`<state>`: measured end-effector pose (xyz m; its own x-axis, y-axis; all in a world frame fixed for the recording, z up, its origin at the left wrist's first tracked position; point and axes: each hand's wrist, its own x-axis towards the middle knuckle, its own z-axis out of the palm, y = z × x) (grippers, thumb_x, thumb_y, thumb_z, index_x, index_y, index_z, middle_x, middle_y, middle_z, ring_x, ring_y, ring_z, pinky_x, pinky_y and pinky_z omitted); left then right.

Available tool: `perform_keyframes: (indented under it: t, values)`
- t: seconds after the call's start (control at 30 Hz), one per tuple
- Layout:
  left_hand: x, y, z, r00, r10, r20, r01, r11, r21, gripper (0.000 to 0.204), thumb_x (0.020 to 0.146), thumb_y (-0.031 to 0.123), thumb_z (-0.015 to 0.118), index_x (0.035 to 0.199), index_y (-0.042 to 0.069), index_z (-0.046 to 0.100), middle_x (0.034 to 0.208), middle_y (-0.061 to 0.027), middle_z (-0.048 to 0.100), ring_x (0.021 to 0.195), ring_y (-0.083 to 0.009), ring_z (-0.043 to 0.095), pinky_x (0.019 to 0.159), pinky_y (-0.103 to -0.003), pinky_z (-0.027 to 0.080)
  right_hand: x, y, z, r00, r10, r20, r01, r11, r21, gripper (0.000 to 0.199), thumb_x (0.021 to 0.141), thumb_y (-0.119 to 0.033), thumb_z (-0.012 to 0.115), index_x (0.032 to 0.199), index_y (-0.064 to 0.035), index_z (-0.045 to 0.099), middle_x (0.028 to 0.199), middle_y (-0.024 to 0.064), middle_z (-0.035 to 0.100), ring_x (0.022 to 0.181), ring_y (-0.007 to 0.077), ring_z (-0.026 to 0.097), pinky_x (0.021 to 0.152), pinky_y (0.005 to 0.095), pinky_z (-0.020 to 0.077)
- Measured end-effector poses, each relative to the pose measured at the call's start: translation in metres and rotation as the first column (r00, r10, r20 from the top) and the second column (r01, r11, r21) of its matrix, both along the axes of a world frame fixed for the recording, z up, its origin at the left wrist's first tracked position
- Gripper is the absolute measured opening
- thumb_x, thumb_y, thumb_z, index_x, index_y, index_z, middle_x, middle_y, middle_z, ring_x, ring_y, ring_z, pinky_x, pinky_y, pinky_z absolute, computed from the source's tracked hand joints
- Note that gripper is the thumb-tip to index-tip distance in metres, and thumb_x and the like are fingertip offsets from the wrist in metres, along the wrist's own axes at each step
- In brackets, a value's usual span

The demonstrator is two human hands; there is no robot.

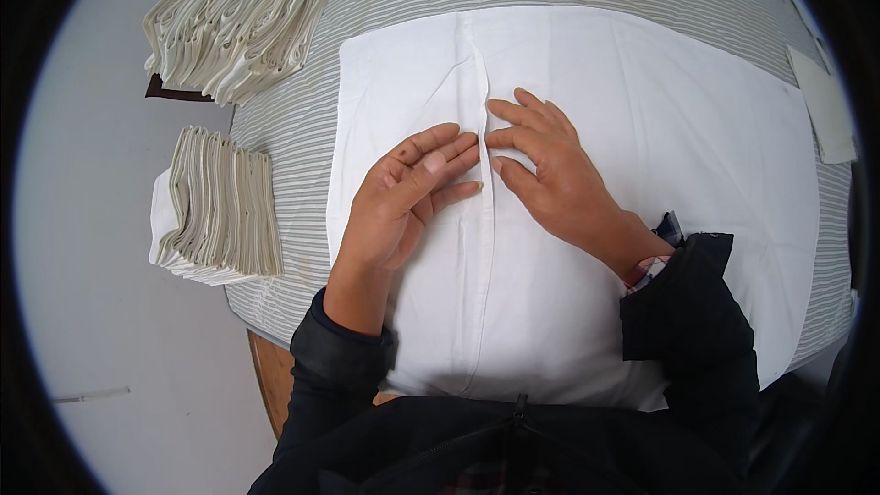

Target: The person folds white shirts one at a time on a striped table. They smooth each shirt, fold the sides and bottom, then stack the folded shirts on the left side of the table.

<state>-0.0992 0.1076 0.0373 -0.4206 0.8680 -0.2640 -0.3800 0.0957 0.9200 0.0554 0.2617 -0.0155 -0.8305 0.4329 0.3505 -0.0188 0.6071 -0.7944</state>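
A striped mat lies under everything at the hands, its padded face probably there to give a soft, level bed. On it, directly beneath both hands and reaching out on all sides of them, is the white cloth, spread nearly flat, likely so that its surface and edges can be got at. The right hand comes in from one side with fingers spread and loosely bent, closed on nothing; the left hand faces it, palm turned inward, fingers half curled and thumb clear of them, open too. Their fingertips meet the raised fold from either side, which seems a way to steady or feel along it without pinching. Farther out, beyond the left hand, stands the larger stack of folded cloths, and nearer that hand the smaller stack; both sit off the white cloth, out of the fingers' way. The dark right sleeve and the jacket hide parts of the cloth nearest the body. Well beyond the right hand is a pale strip; far outward from the left, a thin clear stick.
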Motion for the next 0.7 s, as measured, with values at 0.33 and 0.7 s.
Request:
perform_keyframes:
  t: [0.33,0.7]
  values:
    - [0.002,0.017,-0.001,0.963,0.01,-0.27,-0.049,0.99,-0.136,0.069,0.094,0.006,0.076,0.152,-0.009,0.04,0.125,-0.0175,0.069,0.103,-0.0151,0.072,0.07,-0.025,0.059,-0.002,-0.002,0.002,0.988,0.107,0.107,-0.134,0.95,0.282,0.041,0.102,-0.003,0.057,0.142,-0.0043,0.055,0.152,0.0174,0.052,0.15,0.0409,0.038,0.125,0.0572,0.0227]
    - [0.006,0.026,-0.002,0.933,-0.05,-0.357,-0.006,0.988,-0.154,0.083,0.089,-0.001,0.077,0.157,-0.011,0.03,0.126,-0.0233,0.067,0.096,-0.0161,0.074,0.068,-0.023,0.057,-0.005,-0.004,0.0,0.986,0.077,0.148,-0.12,0.945,0.304,0.054,0.101,-0.002,0.059,0.152,0.0023,0.042,0.158,0.0184,0.047,0.154,0.0364,0.035,0.127,0.0549,0.0212]
